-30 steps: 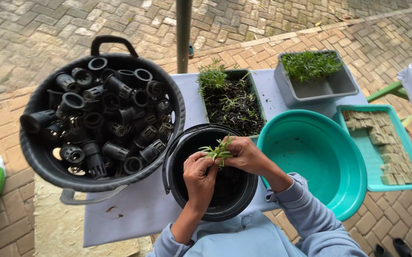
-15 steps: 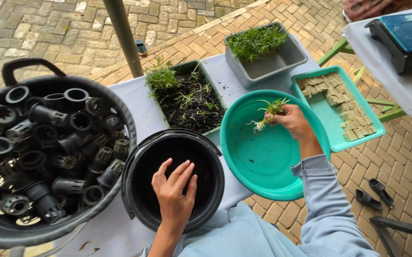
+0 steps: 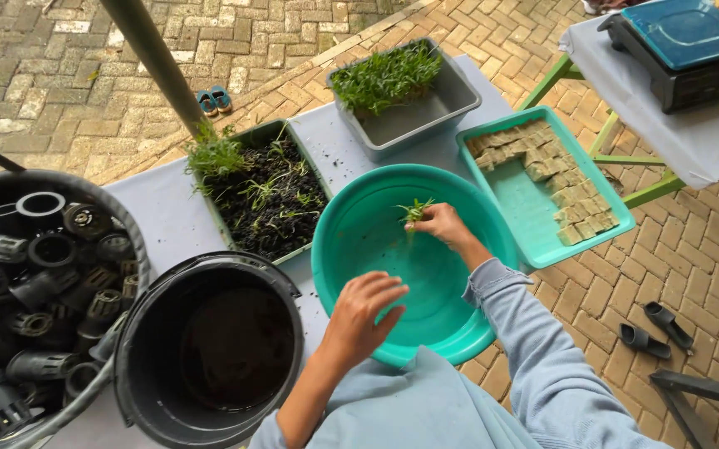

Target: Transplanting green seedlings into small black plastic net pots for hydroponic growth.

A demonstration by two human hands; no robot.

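Right hand is pinching a small green seedling over the teal basin, at its 1 o'clock. Left hand is hovering, fingers spread, apparently empty, at 6 o'clock beside the black bucket.

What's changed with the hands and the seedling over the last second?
The right hand carried the seedling from above the black bucket to over the teal basin, still pinching it. The left hand let go and moved to the basin's near side. Trays, buckets and table stayed put.
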